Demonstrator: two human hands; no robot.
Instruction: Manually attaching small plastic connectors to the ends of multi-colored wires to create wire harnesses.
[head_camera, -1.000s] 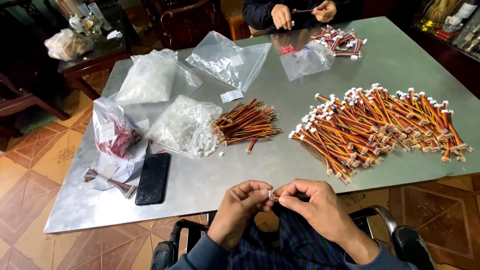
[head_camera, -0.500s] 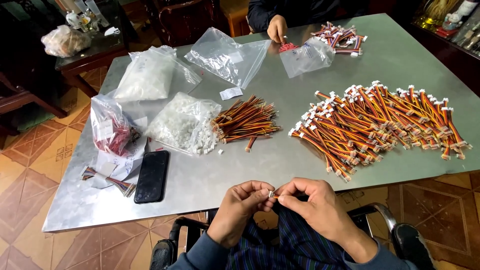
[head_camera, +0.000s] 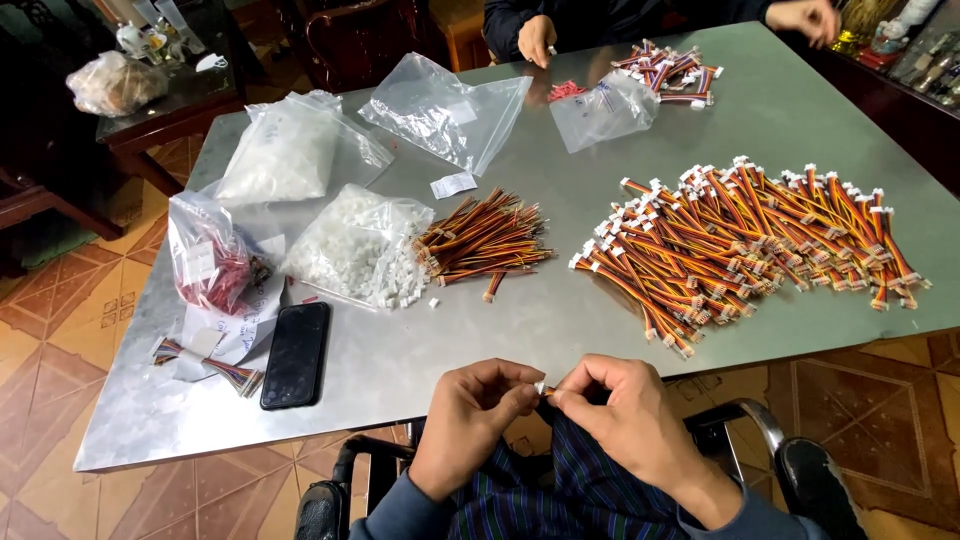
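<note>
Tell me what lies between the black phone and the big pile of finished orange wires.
In the head view, between the black phone and the big wire pile lie loose white connectors and a smaller wire bundle.

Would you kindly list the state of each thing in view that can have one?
Left hand: pinching a small white connector.
Right hand: pinching the wire end at that connector.
Phone: screen dark, lying flat.
Bag of white connectors: open, spilling.
Finished wire pile: spread loose.
Bare wire bundle: heaped.
</note>
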